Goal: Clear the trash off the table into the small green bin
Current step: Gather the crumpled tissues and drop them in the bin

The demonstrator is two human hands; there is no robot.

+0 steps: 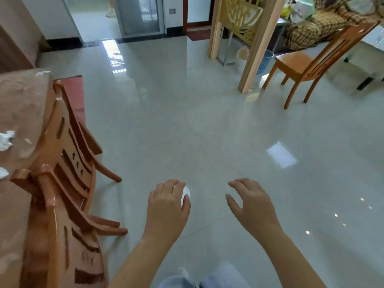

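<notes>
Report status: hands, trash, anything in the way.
Left hand grips a white wad; right hand open, empty. Scraps on the table. Green bin not in view. Chairs crowd the table edge.

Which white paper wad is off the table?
The wad in the left hand, gripped above the floor; the other wads lie on the brown table.

Head view over a glossy tiled floor (187,113). The left hand (168,206) grips a white paper wad (185,193); the right hand (251,202) hangs with fingers loosely spread. At far left, crumpled tissues (6,140) lie on the brown surface (22,104), beside two wooden chairs (70,154).
</notes>
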